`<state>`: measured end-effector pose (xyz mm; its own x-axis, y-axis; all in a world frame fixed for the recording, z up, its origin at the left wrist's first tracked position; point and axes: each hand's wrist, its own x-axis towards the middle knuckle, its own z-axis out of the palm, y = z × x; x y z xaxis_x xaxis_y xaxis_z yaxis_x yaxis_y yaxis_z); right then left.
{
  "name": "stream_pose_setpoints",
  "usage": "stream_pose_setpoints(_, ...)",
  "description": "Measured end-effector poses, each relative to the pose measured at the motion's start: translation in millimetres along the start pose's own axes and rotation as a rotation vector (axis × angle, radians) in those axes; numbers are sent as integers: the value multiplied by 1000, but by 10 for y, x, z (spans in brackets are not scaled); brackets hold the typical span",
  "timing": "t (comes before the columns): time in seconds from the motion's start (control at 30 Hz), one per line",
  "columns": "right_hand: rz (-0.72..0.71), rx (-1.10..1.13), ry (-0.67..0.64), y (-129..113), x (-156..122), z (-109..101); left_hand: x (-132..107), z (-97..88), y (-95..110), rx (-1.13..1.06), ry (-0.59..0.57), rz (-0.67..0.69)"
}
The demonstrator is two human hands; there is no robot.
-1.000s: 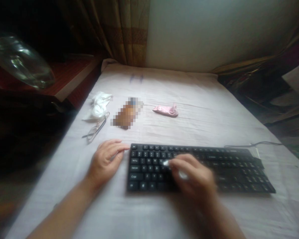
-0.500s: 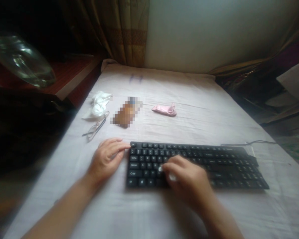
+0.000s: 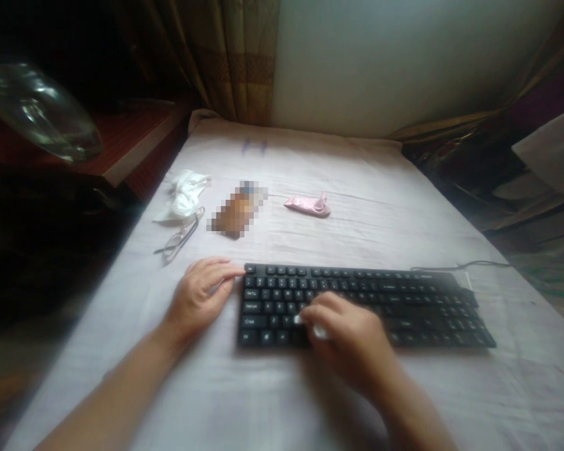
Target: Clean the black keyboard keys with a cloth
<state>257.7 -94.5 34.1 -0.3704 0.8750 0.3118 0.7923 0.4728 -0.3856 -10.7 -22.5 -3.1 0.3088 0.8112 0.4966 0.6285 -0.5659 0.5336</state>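
Observation:
A black keyboard (image 3: pixel 410 307) lies on the cloth-covered table in front of me. My left hand (image 3: pixel 203 293) rests at its left side, fingers stretched out, with a fingertip touching the upper left corner. Over the lower middle-left keys, my right hand (image 3: pixel 350 329) is closed around a small white wad (image 3: pixel 321 332), perhaps tissue or cloth. Bits of the wad show beside the thumb and fingertips and touch the keys. The hand covers several keys, and the rest of the wad is hidden in its grip.
Behind the keyboard lie eyeglasses (image 3: pixel 181 238), a crumpled white tissue or bag (image 3: pixel 188 194), a pixelated flat brown object (image 3: pixel 237 213) and a small pink pouch (image 3: pixel 308 204). A cable (image 3: pixel 465 264) runs off rightward. A glass vessel (image 3: pixel 51 116) sits on a reddish desk (image 3: pixel 136 134) at left.
The view has shifted slightly, so the keyboard appears a little higher and further left. My right hand stays on nearly the same keys with the white wad. My left hand keeps its place.

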Motion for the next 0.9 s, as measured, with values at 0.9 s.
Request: stream_pose_setpoints(0.9,25,-37,-89,-164,-12,-6,-10,-3,-32,-59,-50,-79)
